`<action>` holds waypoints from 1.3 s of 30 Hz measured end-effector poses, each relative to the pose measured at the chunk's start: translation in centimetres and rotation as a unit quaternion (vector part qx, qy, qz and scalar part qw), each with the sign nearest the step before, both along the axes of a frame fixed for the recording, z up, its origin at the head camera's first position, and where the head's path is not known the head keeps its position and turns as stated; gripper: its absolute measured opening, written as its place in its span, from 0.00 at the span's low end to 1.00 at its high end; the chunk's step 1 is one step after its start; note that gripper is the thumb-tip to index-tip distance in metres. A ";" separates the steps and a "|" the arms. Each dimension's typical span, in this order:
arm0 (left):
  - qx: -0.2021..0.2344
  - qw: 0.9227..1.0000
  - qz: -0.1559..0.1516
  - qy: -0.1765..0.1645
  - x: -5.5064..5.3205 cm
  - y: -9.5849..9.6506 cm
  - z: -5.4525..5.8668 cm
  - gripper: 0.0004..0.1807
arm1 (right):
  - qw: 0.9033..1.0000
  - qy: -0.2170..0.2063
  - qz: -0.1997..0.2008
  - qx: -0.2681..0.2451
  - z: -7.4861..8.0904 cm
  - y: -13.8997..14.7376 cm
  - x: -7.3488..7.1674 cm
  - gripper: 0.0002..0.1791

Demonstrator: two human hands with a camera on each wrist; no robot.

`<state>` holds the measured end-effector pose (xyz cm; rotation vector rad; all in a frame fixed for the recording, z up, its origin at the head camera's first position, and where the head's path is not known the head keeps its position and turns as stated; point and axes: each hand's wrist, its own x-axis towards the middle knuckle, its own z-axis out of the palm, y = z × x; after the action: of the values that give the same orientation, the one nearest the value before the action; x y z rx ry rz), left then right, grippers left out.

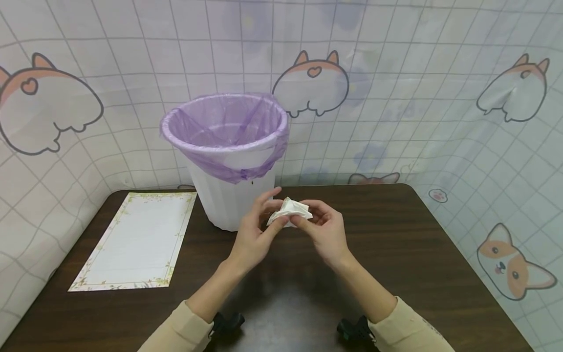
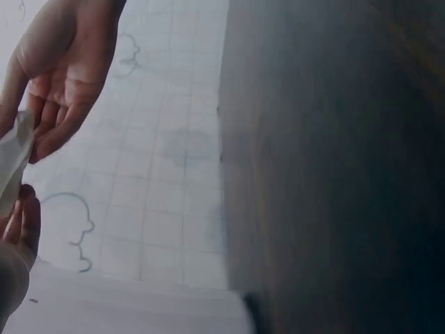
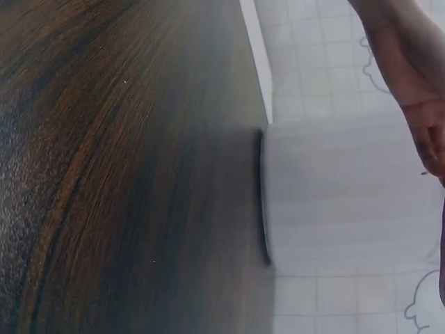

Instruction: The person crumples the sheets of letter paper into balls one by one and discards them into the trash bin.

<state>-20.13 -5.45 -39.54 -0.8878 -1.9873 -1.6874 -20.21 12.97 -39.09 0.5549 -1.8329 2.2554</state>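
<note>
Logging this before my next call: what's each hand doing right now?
Left hand: pinching the crumpled white paper.
Right hand: pinching the same paper.

readable text: none in any view
sheet (image 1: 136,237) near the worktop (image 1: 409,259)'s left edge: nothing legible
bin (image 1: 228,200) near the back edge: no legible label
wall covering (image 1: 396,88) behind the back edge: heart signs (image 1: 314,72) on printed corgi rumps (image 1: 310,92)
paw sign (image 1: 438,196): on the wall covering, just beyond the worktop's back right corner
</note>
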 end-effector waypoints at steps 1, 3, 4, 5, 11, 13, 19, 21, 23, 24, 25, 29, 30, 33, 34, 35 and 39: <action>-0.010 1.000 0.002 0.021 -0.1 -0.1 0.1 0.27 | 1.000 0.002 0.001 0.001 0.0 0.0 0.0 0.19; -0.023 0.998 0.002 0.061 -0.2 -0.2 0.3 0.23 | 1.000 0.006 0.003 0.005 0.1 0.0 0.1 0.19; -0.025 0.997 0.003 0.074 -0.3 -0.2 0.3 0.20 | 1.000 0.008 0.003 0.007 0.2 0.0 0.1 0.19; -0.026 0.996 0.003 0.081 -0.3 -0.3 0.3 0.18 | 1.000 0.009 0.004 0.008 0.2 0.0 0.1 0.19; -0.021 0.995 0.025 0.099 -0.4 -0.1 0.0 0.11 | 1.000 0.014 0.000 0.017 0.2 -0.1 0.3 0.18; -0.018 0.994 0.035 0.099 -0.3 0.0 0.1 0.10 | 1.000 0.019 -0.003 0.019 0.2 -0.1 0.3 0.18; 0.049 0.999 0.002 0.009 0.0 0.4 0.3 0.14 | 1.000 0.025 -0.010 0.015 0.0 -0.3 0.2 0.17; 0.063 0.997 -0.014 -0.032 0.0 0.4 0.4 0.19 | 0.999 0.026 -0.013 0.015 -0.1 -0.3 0.2 0.16; 0.051 0.997 -0.018 -0.062 0.0 0.3 0.5 0.22 | 0.999 0.027 -0.016 0.019 -0.2 -0.2 0.1 0.16; 0.040 0.996 -0.022 -0.074 0.0 0.2 0.6 0.22 | 0.999 0.027 -0.017 0.021 -0.3 -0.1 0.1 0.16; 0.026 0.996 -0.027 -0.085 -0.1 0.1 0.7 0.21 | 0.999 0.027 -0.018 0.023 -0.4 0.0 0.1 0.16; -0.027 0.992 -0.049 -0.117 -0.5 -0.5 0.9 0.15 | 0.999 0.029 -0.022 0.038 -0.9 0.4 0.2 0.15; -0.036 0.991 -0.054 -0.120 -0.6 -0.5 0.8 0.14 | 0.998 0.030 -0.023 0.042 -1.0 0.4 0.2 0.15; -0.038 0.990 -0.057 -0.123 -0.6 -0.7 0.7 0.12 | 0.998 0.038 -0.018 0.052 -1.2 0.5 0.3 0.14; -0.033 0.991 -0.054 -0.121 -0.5 -0.7 0.7 0.11 | 0.998 0.041 -0.016 0.054 -1.3 0.4 0.2 0.14; -0.027 0.991 -0.051 -0.119 -0.5 -0.6 0.7 0.10 | 0.997 0.044 -0.015 0.053 -1.3 0.4 0.2 0.14; -0.002 0.993 -0.035 -0.110 -0.5 -0.4 0.6 0.08 | 0.997 0.055 -0.005 0.046 -1.2 0.2 0.0 0.13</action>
<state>-20.67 -5.87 -38.95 -0.8121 -2.1234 -1.8919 -20.25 13.15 -40.31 0.6689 -1.8877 2.0980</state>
